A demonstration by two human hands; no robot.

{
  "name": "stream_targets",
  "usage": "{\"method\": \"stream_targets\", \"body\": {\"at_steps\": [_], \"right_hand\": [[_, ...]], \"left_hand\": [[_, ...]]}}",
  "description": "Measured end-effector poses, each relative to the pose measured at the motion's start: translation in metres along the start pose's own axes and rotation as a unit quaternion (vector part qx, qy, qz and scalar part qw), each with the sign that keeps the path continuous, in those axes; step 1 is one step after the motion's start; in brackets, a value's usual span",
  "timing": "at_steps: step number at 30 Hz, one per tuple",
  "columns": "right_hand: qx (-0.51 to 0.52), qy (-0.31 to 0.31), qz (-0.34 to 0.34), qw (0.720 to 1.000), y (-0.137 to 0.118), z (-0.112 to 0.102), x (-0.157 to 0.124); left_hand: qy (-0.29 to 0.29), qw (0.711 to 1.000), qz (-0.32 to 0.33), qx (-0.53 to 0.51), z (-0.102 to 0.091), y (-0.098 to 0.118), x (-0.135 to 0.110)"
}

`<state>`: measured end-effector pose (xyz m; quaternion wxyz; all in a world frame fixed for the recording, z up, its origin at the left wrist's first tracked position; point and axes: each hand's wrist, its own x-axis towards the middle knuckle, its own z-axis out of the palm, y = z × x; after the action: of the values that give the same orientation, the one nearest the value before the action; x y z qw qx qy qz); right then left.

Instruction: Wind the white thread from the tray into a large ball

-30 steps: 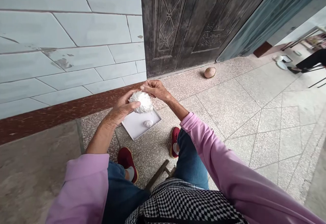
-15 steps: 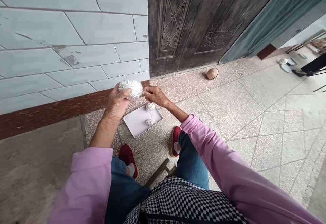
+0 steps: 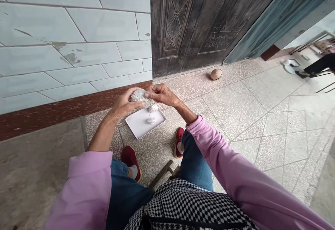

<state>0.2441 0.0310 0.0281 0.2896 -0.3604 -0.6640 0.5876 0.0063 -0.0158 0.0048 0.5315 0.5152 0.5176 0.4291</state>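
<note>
A large ball of white yarn (image 3: pixel 137 95) is held in my left hand (image 3: pixel 122 105), its fingers and thumb curved around it. My right hand (image 3: pixel 165 96) is at the ball's right side with thumb and fingertips pinched on the yarn; the strand itself is too fine and blurred to make out there. Below both hands, a shallow white tray (image 3: pixel 138 128) lies on the floor. Two smaller white yarn balls, an upper one (image 3: pixel 153 108) and a lower one (image 3: pixel 151 120), appear over its right part, with a thin strand between them.
A tiled wall (image 3: pixel 78 27) and a dark carved door (image 3: pixel 193 24) stand ahead. A rounded pinkish object (image 3: pixel 216 74) sits by the door. My red shoes (image 3: pixel 131 160) flank the tray's near side, with a wooden stool part (image 3: pixel 162 174) between my legs. At far right is another person's leg (image 3: pixel 318 66).
The large yarn ball has shifted right and slightly down, and has turned in my left hand. My right hand has moved from beside the ball to over its right edge.
</note>
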Motion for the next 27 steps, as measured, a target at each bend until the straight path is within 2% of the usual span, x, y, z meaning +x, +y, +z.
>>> {"method": "stream_targets", "body": {"at_steps": [4,6,11,15,21,24,27], "right_hand": [[0.003,0.035,0.007,0.999,-0.003,-0.005,-0.004],[0.001,0.042,0.004,0.999,-0.002,-0.004,-0.003],[-0.010,0.031,0.005,0.999,0.002,-0.004,0.002],[0.005,0.046,-0.001,0.999,0.002,-0.012,0.005],[0.014,0.048,-0.001,0.999,0.007,-0.016,0.005],[0.008,0.063,-0.020,0.998,0.012,-0.018,0.005],[-0.001,0.091,-0.042,0.995,0.016,-0.019,0.005]], "left_hand": [[-0.074,0.993,-0.042,-0.080,0.012,-0.001,-0.009],[-0.068,0.992,-0.041,-0.095,0.017,-0.005,-0.007],[-0.030,0.998,0.000,-0.047,0.021,-0.013,0.001],[-0.044,0.996,-0.012,-0.071,0.021,-0.009,0.003],[-0.097,0.988,-0.030,-0.116,0.024,-0.011,0.004],[-0.098,0.990,-0.029,-0.100,0.025,-0.015,0.006],[-0.071,0.997,-0.020,-0.034,0.026,-0.013,0.008]]}}
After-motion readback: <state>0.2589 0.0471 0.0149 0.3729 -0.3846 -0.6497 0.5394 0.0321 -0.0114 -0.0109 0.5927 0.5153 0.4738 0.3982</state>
